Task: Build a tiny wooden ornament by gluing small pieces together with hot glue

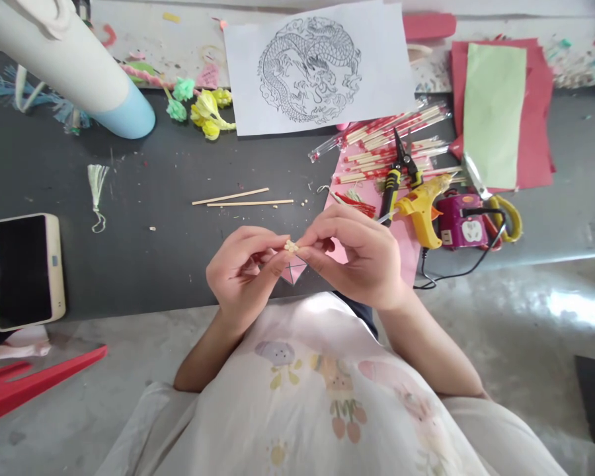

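My left hand [242,271] and my right hand [357,254] meet over the near edge of the dark table [143,258]. Together their fingertips pinch a small pale bundle of short stick ends [291,246]. Both hands are closed around it, and most of the bundle is hidden by the fingers. A pink paper piece [293,270] shows just below the hands. Two thin wooden sticks [242,198] lie on the table a little beyond my left hand.
A yellow glue gun [421,205], black-and-yellow pliers [396,175], a purple power socket [463,228] and packs of sticks [401,132] lie to the right. A dragon drawing [317,66], red and green paper [496,106], a phone [27,271], a white-and-blue cylinder [79,66] and paper flowers [205,109] surround them.
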Tool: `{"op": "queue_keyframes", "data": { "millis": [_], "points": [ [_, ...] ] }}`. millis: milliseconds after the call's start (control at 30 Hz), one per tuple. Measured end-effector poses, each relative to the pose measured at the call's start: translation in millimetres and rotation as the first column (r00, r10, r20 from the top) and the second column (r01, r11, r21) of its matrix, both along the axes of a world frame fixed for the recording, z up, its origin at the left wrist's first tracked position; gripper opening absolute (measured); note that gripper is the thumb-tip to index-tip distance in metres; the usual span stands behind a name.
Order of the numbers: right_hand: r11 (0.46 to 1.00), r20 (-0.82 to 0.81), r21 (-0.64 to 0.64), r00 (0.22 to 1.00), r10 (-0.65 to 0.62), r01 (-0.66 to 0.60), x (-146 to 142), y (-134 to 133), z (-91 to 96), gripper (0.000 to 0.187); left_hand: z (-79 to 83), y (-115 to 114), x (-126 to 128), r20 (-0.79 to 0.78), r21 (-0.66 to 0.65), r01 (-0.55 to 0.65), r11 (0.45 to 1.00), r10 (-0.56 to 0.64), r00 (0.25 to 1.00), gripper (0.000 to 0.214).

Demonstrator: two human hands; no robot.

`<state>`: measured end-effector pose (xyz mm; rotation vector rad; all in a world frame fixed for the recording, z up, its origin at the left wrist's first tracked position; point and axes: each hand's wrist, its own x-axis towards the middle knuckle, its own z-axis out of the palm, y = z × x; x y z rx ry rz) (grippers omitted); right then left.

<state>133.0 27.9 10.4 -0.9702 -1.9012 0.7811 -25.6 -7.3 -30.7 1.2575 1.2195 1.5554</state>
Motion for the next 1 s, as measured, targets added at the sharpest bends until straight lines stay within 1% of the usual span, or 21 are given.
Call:
{"op": "queue_keyframes", "data": {
  "millis": [167, 367, 500, 600, 833, 1000],
  "points": [
    [1.000, -0.023, -0.001, 1.000, 0.005, -0.005, 2.2, -2.6, -0.8, 0.003, 1.3, 0.8, 2.3, -0.058, 0.119, -0.018, 0.993, 0.025, 0.998, 0.016],
    [1.000, -0.041, -0.005, 0.999, 0.008, -0.008, 3.9, -3.3, 0.2, 0.006, 3.0, 2.8, 0.6, -0.194, 0.227, -0.050, 0.973, 0.095, 0.976, 0.018],
    [1.000, -0.040, -0.003, 0.999, 0.003, -0.003, 4.5, -4.1, 1.5, 0.003, 3.1, 3.3, -1.2, -0.256, 0.237, -0.073, 0.969, 0.134, 0.957, 0.019],
    [1.000, -0.038, 0.002, 0.999, 0.004, -0.004, 4.9, -5.2, 1.8, 0.003, 3.5, 3.0, -1.6, -0.276, 0.266, -0.060, 0.962, 0.136, 0.952, 0.021],
    [1.000, -0.037, 0.022, 0.999, 0.020, -0.019, 5.3, -5.7, 3.1, 0.003, 4.4, 1.2, 1.0, -0.224, 0.236, -0.034, 0.971, 0.089, 0.970, 0.020],
    [0.999, -0.034, 0.029, 0.999, 0.030, -0.029, 6.1, -5.3, 4.1, 0.005, 5.2, 0.3, 2.5, -0.205, 0.215, -0.045, 0.976, 0.090, 0.975, 0.017]
  ]
}}
